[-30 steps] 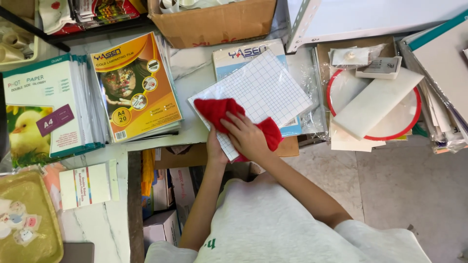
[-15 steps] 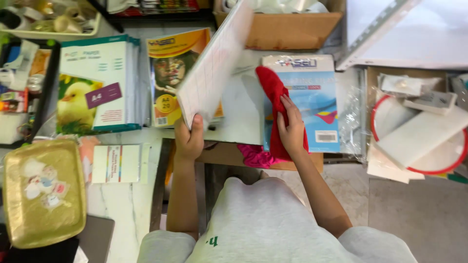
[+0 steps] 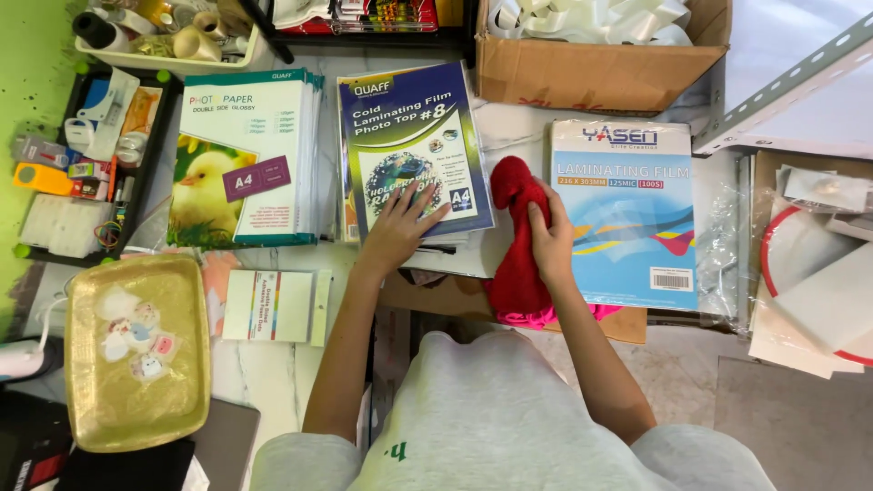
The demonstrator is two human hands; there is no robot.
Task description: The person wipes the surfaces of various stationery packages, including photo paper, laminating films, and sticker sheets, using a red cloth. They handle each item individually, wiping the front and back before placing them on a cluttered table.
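My left hand (image 3: pixel 400 227) lies flat, fingers spread, on a blue pack of laminating film (image 3: pixel 414 150) that tops a stack of packs at the table's middle. My right hand (image 3: pixel 550 238) grips a red cloth (image 3: pixel 516 245) that hangs over the table's front edge, between the stack and a light-blue pack of laminating film (image 3: pixel 627 214) on the right. A bit of pink fabric (image 3: pixel 546 315) shows beneath the cloth.
A stack of photo paper packs (image 3: pixel 245 164) with a chick picture lies at the left. A gold tray (image 3: pixel 136 350) sits at the near left, a cardboard box (image 3: pixel 596 55) at the back, a black tray of small tools (image 3: pixel 77 155) at the far left, and white and red sheets (image 3: pixel 809 282) on the right.
The gridded sheet my left hand held up is out of view; that hand now rests on the blue pack. My right hand has kept the red cloth, shifted slightly.
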